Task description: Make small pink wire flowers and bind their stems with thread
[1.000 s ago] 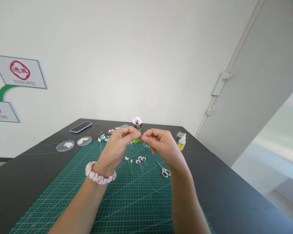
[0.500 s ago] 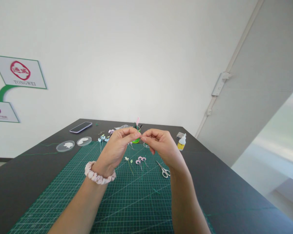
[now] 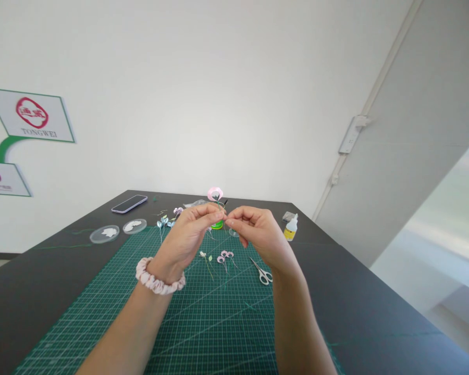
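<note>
The pink flower (image 3: 215,189), edge-on half a second ago, now shows its round face above the left hand (image 3: 195,224), pinched closed on its stem, before the table's (image 3: 367,297) far edge; the right hand's (image 3: 256,226) fingertips are pinched too, their hold too small to tell. Three smaller pink flowers (image 3: 221,259) lie between the side edges; one phone (image 3: 130,204) sits by the far left corner, one bottle (image 3: 291,229) near the right edge.

Green can (image 3: 217,226) partly behind the left hand (image 3: 187,229), purple-logo sign (image 3: 8,181) partly beyond the left edge

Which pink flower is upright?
The large pink flower, standing above the left hand; the three smaller pink flowers lie on the green cutting mat.
</note>
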Demonstrator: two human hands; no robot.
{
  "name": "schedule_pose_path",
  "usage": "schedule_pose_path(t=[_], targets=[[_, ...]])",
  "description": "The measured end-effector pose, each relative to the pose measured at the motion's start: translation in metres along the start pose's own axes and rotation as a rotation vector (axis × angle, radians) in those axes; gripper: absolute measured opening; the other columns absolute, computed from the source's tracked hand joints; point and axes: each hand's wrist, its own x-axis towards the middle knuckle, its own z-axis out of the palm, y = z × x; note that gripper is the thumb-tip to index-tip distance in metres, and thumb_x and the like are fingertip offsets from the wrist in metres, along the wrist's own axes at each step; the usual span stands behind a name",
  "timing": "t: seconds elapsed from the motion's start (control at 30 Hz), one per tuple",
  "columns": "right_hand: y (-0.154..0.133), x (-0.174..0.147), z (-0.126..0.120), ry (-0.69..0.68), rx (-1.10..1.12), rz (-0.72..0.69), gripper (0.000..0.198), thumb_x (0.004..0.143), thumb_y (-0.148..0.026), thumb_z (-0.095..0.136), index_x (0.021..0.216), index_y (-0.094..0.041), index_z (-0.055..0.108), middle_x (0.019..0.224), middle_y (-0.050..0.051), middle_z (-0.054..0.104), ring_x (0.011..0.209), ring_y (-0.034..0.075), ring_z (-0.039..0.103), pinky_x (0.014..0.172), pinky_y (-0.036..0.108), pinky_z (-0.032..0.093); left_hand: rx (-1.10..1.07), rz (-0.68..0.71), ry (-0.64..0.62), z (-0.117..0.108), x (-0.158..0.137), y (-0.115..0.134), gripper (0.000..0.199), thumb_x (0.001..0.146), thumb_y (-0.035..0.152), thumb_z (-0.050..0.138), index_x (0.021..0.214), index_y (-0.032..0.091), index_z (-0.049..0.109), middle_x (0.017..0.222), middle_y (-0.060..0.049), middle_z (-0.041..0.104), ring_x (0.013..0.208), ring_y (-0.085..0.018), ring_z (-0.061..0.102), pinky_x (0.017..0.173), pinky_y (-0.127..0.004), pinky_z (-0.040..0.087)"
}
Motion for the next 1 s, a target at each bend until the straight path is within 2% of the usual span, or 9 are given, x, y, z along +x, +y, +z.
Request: schedule_pose_path(t=[1.0], targets=[[0.0043, 0.0005, -0.0005, -0.044, -0.017, -0.001, 0.018, 0.078, -0.034, 0.063, 0.071, -0.018, 0.064, 0.049, -0.006, 0.047, 0.040, 0.007, 0.038, 0.041, 0.024, 0.027, -0.011, 0.001, -0.022, -0.0010, 0.0002, -0.0022, 0.015, 0.075, 0.030, 0.069, 0.065, 0.020, 0.071, 0.077, -0.002, 0.060, 0.079, -0.017, 0.048, 0.078, -0.032, 0.037]])
